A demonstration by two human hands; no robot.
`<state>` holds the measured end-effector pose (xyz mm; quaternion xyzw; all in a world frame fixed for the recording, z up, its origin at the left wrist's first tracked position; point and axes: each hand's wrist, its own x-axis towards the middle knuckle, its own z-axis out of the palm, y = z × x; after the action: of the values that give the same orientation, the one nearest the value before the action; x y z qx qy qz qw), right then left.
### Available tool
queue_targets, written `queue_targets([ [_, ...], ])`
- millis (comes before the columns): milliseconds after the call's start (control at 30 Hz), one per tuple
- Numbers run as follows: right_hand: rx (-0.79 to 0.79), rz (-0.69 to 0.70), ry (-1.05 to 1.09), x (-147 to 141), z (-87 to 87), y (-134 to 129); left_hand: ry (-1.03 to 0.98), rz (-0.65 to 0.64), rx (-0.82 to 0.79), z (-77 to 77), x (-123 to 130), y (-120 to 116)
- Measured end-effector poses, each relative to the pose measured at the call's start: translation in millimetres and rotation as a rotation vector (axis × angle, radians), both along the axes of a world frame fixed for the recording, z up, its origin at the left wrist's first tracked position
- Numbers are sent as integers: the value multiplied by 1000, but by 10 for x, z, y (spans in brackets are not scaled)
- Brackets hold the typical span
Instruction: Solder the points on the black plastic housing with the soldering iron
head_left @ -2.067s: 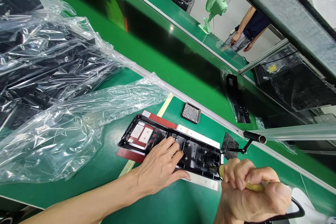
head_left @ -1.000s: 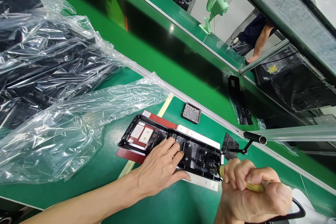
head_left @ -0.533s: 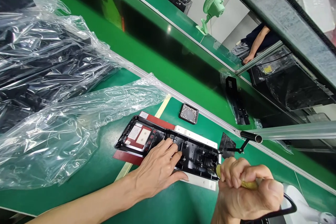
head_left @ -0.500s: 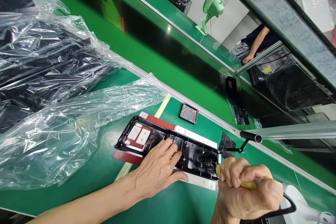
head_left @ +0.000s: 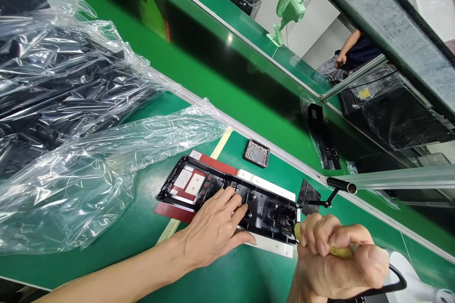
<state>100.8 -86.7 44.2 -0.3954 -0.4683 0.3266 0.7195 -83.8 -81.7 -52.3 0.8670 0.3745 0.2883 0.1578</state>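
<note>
A long black plastic housing with a rectangular opening at its left end lies face-up in a white and red holder. My left hand rests on the middle of the housing, fingers spread over its inside and thumb along the near edge. My right hand is wrapped round a yellow-handled tool with a black cord. The tool's tip points into the right end of the housing; the tip itself is hard to make out. A small black tray of screws sits behind the housing.
Clear plastic bags over black parts cover the left side. Beyond a metal rail runs a green belt with a bagged black part. A black tube on a bracket juts out at right. Behind are a green fan and a person's arm.
The other person's hand in the background has lifted and shifted. The view has moved slightly. My hands hold nearly the same positions on the housing and the tool.
</note>
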Motion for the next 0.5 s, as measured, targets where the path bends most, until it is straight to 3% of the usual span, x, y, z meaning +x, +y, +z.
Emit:
queue_targets([
  [500,20,32,-1,32,-22,-8,-4,0,8,-20,-4,-7],
])
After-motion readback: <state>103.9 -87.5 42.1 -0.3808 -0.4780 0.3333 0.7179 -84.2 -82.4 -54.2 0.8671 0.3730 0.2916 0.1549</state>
